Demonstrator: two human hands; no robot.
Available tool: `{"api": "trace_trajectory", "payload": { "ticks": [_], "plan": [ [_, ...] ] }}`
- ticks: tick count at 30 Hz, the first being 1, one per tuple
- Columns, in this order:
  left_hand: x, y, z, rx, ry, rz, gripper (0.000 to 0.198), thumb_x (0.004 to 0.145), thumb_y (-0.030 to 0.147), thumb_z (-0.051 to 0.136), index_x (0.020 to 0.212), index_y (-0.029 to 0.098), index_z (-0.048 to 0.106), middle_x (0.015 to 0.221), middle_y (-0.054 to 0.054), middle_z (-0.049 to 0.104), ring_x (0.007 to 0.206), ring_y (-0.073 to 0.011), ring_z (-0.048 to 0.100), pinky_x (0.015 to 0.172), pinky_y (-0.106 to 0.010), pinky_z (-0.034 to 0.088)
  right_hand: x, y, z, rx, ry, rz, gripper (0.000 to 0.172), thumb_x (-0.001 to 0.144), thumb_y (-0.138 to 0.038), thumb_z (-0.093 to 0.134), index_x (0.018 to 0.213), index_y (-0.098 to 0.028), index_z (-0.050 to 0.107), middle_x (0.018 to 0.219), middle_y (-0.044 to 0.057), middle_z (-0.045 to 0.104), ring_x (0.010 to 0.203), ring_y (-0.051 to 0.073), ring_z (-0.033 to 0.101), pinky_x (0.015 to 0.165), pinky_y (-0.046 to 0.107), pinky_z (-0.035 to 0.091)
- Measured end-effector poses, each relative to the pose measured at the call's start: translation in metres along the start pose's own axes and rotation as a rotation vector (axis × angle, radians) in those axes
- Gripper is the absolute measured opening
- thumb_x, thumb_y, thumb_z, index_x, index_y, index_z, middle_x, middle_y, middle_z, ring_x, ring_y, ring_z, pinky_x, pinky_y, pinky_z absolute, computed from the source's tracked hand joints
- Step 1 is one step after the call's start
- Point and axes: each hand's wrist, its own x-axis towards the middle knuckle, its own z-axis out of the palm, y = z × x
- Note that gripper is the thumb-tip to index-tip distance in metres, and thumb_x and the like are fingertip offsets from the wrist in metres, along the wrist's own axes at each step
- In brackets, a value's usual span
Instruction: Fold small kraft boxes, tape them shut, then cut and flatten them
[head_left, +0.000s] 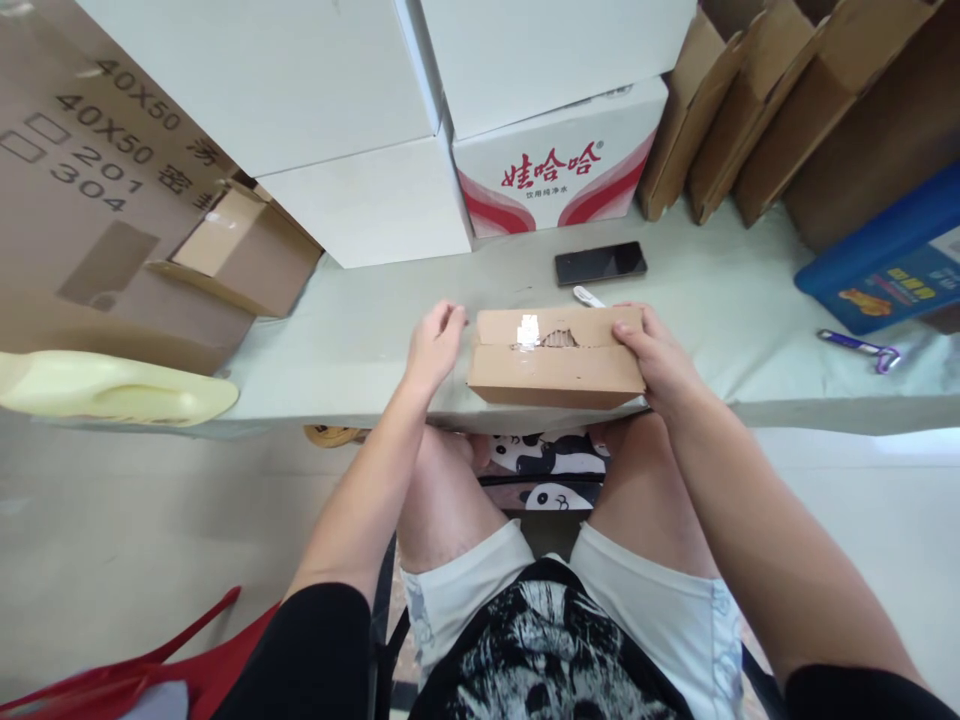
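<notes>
A small brown cardboard box (555, 372) rests near the table's front edge. Its top has a torn patch with bare corrugation and a white scrap of tape or label beside it. My right hand (655, 352) grips the box at its right end, thumb on top. Just off the left end, my left hand (436, 345) is closed, thumb and fingers together; whatever it may pinch is too small to make out. Behind the box lies a white-handled tool (588, 297), partly hidden by it. A black phone (601, 263) lies flat farther back.
White cartons, one with red print (559, 165), stand at the back. Brown folded boxes (712, 120) lean at the right, near a blue package (885, 260) and a purple peeler (859, 346). A large carton (82, 240) and a pale yellow bottle (120, 388) are left.
</notes>
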Motion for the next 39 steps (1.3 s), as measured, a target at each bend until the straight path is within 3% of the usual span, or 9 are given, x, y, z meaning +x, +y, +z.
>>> {"api": "trace_trajectory", "payload": {
  "ticks": [2, 6, 11, 15, 22, 25, 31, 35, 39],
  "plan": [
    [-0.004, 0.019, -0.002, 0.047, 0.041, 0.174, 0.024, 0.098, 0.041, 0.051, 0.102, 0.022, 0.065, 0.109, -0.005, 0.075, 0.109, -0.023, 0.067, 0.1, -0.042, 0.052, 0.001, 0.001, 0.002, 0.017, 0.008, -0.004, 0.042, 0.074, -0.05, 0.074, 0.107, -0.029, 0.058, 0.099, 0.001, 0.066, 0.084, 0.02, 0.063, 0.068, 0.031, 0.052],
    [-0.013, 0.047, 0.013, 0.246, -0.205, 0.493, 0.025, 0.095, 0.034, 0.056, 0.114, 0.022, 0.067, 0.135, -0.008, 0.069, 0.131, -0.0257, 0.06, 0.118, -0.047, 0.042, 0.002, 0.005, 0.003, 0.026, 0.045, -0.012, 0.044, 0.072, -0.051, 0.075, 0.108, -0.03, 0.06, 0.1, 0.002, 0.067, 0.086, 0.021, 0.065, 0.07, 0.033, 0.054],
    [-0.012, 0.046, 0.024, 0.343, -0.247, 0.464, 0.024, 0.097, 0.034, 0.056, 0.114, 0.022, 0.068, 0.134, -0.008, 0.071, 0.128, -0.0258, 0.063, 0.115, -0.045, 0.042, 0.015, 0.011, -0.013, -0.197, 0.173, -0.03, 0.035, 0.088, -0.054, 0.044, 0.108, -0.029, 0.056, 0.108, 0.007, 0.069, 0.092, 0.022, 0.069, 0.074, 0.037, 0.056],
    [-0.012, 0.043, 0.023, 0.35, -0.228, 0.473, 0.026, 0.098, 0.035, 0.055, 0.116, 0.022, 0.068, 0.134, -0.008, 0.071, 0.128, -0.026, 0.063, 0.114, -0.044, 0.042, 0.035, 0.013, -0.029, -0.395, 0.31, -0.026, 0.025, 0.08, -0.037, 0.052, 0.101, -0.024, 0.054, 0.114, 0.01, 0.066, 0.1, 0.022, 0.067, 0.087, 0.038, 0.054],
    [-0.014, 0.049, 0.023, 0.394, -0.25, 0.443, 0.029, 0.09, 0.028, 0.056, 0.117, 0.023, 0.067, 0.135, -0.007, 0.07, 0.129, -0.0259, 0.062, 0.117, -0.044, 0.041, 0.067, 0.016, -0.026, -0.758, 0.231, 0.012, 0.024, 0.074, -0.031, 0.067, 0.098, -0.024, 0.066, 0.117, 0.013, 0.068, 0.106, 0.032, 0.064, 0.094, 0.048, 0.049],
    [-0.013, 0.049, 0.022, 0.404, -0.265, 0.431, 0.035, 0.083, 0.025, 0.059, 0.117, 0.023, 0.066, 0.139, -0.007, 0.069, 0.132, -0.0274, 0.06, 0.118, -0.045, 0.04, 0.077, 0.018, -0.022, -0.812, 0.194, 0.039, 0.009, 0.075, -0.028, 0.068, 0.083, -0.024, 0.068, 0.108, 0.013, 0.07, 0.106, 0.034, 0.065, 0.09, 0.048, 0.048],
    [-0.014, 0.045, 0.022, 0.34, -0.257, 0.446, 0.038, 0.079, 0.027, 0.062, 0.117, 0.022, 0.066, 0.139, -0.009, 0.068, 0.133, -0.0294, 0.06, 0.119, -0.048, 0.04, 0.085, 0.012, -0.027, -0.666, 0.189, 0.099, 0.039, 0.071, -0.03, 0.078, 0.048, -0.025, 0.047, 0.049, 0.001, 0.042, 0.066, 0.021, 0.054, 0.068, 0.039, 0.042],
    [-0.016, 0.047, 0.021, 0.31, -0.251, 0.411, 0.047, 0.077, 0.029, 0.065, 0.124, 0.021, 0.062, 0.137, -0.01, 0.068, 0.129, -0.0305, 0.06, 0.117, -0.049, 0.043, 0.07, -0.015, -0.034, -0.4, 0.201, 0.065, 0.034, 0.075, -0.042, 0.074, 0.058, -0.025, 0.051, 0.048, -0.002, 0.043, 0.049, 0.013, 0.04, 0.051, 0.032, 0.033],
    [-0.017, 0.048, 0.02, 0.287, -0.249, 0.365, 0.057, 0.076, 0.029, 0.067, 0.132, 0.019, 0.058, 0.136, -0.012, 0.068, 0.127, -0.032, 0.061, 0.114, -0.049, 0.046, 0.028, -0.065, -0.022, -0.109, 0.266, -0.104, 0.017, 0.076, -0.037, 0.064, 0.075, -0.026, 0.052, 0.067, -0.001, 0.056, 0.048, 0.009, 0.043, 0.047, 0.028, 0.033]
  ]
}}
